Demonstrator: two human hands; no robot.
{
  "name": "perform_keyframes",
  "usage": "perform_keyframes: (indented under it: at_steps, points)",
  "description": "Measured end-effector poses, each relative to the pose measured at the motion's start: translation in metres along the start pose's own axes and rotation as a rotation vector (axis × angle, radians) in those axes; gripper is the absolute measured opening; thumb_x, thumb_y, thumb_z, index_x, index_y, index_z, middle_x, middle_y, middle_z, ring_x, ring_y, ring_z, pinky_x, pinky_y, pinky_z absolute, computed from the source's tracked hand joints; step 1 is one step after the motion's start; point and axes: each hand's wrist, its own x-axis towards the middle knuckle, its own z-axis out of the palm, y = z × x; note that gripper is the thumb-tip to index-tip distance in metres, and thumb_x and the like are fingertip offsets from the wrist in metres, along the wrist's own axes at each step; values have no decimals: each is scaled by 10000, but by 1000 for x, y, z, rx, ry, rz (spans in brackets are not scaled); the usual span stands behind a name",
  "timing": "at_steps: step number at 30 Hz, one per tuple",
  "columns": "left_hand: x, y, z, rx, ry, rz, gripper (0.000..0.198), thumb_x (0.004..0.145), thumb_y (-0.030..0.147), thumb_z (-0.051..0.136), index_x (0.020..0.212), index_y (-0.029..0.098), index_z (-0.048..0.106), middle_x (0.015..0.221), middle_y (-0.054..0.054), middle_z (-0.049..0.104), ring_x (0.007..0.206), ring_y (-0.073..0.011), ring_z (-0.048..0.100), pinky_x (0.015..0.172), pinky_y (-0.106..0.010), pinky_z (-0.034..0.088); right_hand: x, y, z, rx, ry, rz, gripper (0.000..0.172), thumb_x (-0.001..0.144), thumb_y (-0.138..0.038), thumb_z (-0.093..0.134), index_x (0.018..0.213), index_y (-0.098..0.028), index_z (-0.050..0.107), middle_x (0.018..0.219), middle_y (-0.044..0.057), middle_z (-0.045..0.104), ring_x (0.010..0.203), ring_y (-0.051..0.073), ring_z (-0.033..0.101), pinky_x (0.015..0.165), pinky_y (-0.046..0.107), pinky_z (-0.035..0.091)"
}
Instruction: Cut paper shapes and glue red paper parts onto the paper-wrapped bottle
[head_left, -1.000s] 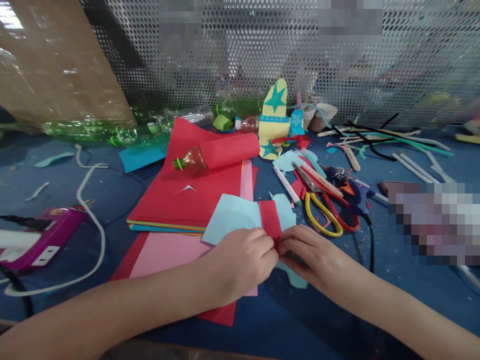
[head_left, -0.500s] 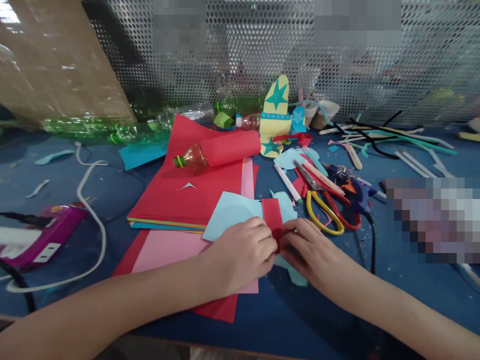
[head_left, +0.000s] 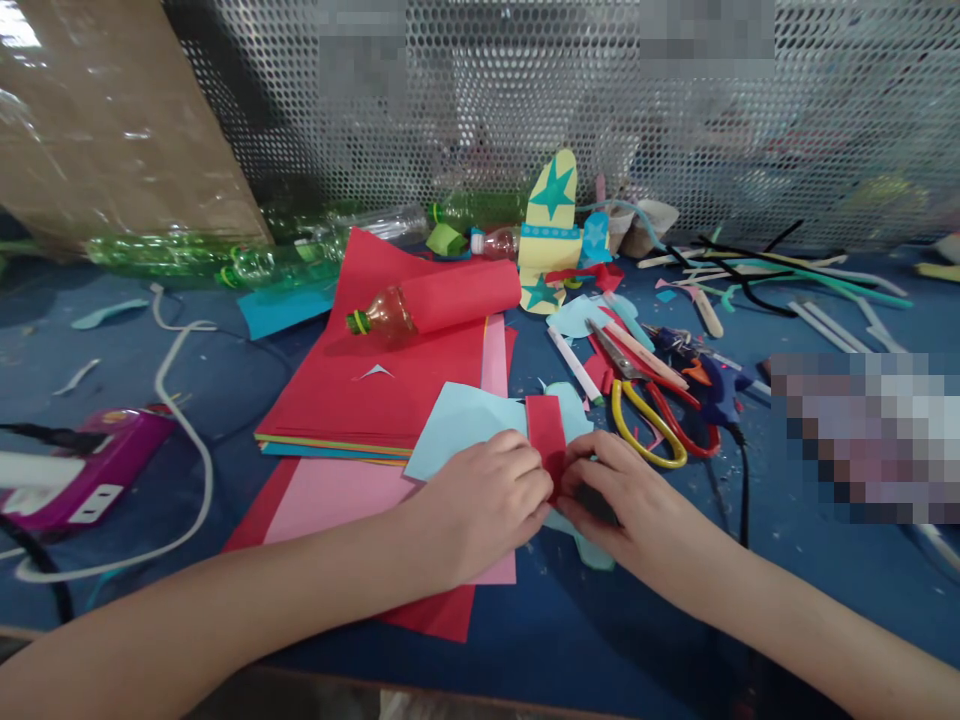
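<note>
on blue table, red strip between fingers.

A blue table stands against a perforated metal screen, brown cardboard leaning left.

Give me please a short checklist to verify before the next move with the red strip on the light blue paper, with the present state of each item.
1. Both hands on the work: ok. The left hand and the right hand meet at the near end of the red strip.
2. Strip lies across the light blue paper: ok, it runs over the sheet.
3. Strip end fixed or folded under: cannot tell, the fingers cover it.
4. Scissors away from the hands: ok, they lie apart, to the right of the strip.
5. Glue gun cable clear of the right forearm: not ok, the black cable runs close beside it.
</note>
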Motion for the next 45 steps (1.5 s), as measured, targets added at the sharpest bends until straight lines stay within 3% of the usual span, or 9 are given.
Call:
perform_keyframes:
  at_steps: [5,8,19,23,28,38,45]
  points:
    - [-2,1,-7,110,-48,167,114,892,116,509,829,136,603,791,-40,598,768,-199,522,632,-306,461,0,0,0,49,9,17,131,831,-52,554,790,-175,572,912,82,567,835,207,599,748,374,545]
    - [-2,3,-14,131,-81,190,117,882,91,514,881,130,624,801,-38,617,769,-202,524,597,-302,456,0,0,0,70,12,32,139,827,-51,550,780,-181,564,912,80,564,831,205,595,748,379,542]
    - [-1,-5,-8,-60,-134,83,164,916,165,517,822,142,649,796,-46,632,818,-197,546,686,-290,456,2,5,-4,77,19,45,163,795,-48,610,772,-198,553,879,40,576,805,179,601,736,322,532]
    - [1,-6,-11,-187,-121,27,149,910,180,545,871,138,682,835,-49,655,831,-188,559,723,-284,451,2,8,-11,131,-45,-28,167,830,-38,587,829,-205,592,927,45,593,846,165,614,758,297,527]
    - [1,-9,-11,-257,-103,22,135,900,199,566,857,150,684,819,-36,649,813,-184,558,740,-292,434,0,10,-8,116,-24,-94,125,860,-82,585,813,-190,627,894,65,626,825,179,617,739,320,528]
    - [1,-3,-12,-128,-98,-3,183,910,164,519,780,126,642,756,-42,606,759,-183,534,686,-295,426,2,8,-3,73,50,-97,149,820,-45,575,770,-182,610,859,64,632,806,184,621,731,329,533]
    - [2,-1,-9,-28,-114,-27,161,903,175,538,768,130,614,762,-45,596,779,-196,535,652,-295,427,2,5,-2,50,28,-10,144,781,-30,606,749,-170,592,883,64,601,802,185,609,731,341,532]
